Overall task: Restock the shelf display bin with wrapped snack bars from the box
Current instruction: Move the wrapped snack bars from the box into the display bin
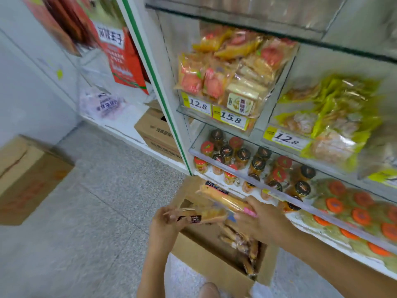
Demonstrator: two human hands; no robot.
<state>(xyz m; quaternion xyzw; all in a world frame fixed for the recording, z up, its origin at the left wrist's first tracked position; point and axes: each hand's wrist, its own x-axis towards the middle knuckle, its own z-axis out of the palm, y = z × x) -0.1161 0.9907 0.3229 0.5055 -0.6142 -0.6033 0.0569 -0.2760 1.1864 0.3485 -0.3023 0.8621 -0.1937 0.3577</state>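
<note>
An open cardboard box [206, 263] stands on the floor in front of the shelf, with several wrapped snack bars [242, 239] left in it. Above the box, my left hand [165, 220] grips one wrapped bar [206, 216] with a dark label end. My right hand [260, 222] holds another long wrapped bar [225, 198], tilted up to the left. The display bin [227, 119] on the shelf above carries price tags 12.8 and 15.8 and is filled with wrapped snacks [232, 69]. The view is blurred.
A second bin [283, 140] of yellow packs sits to the right. Jars with red and black lids [236, 155] fill the shelf below, orange-lidded tubs [361, 211] further right. Cardboard boxes stand at left [28, 175] and behind the green-edged shelf post [156, 134]. A plastic bag [101, 102] hangs at the back.
</note>
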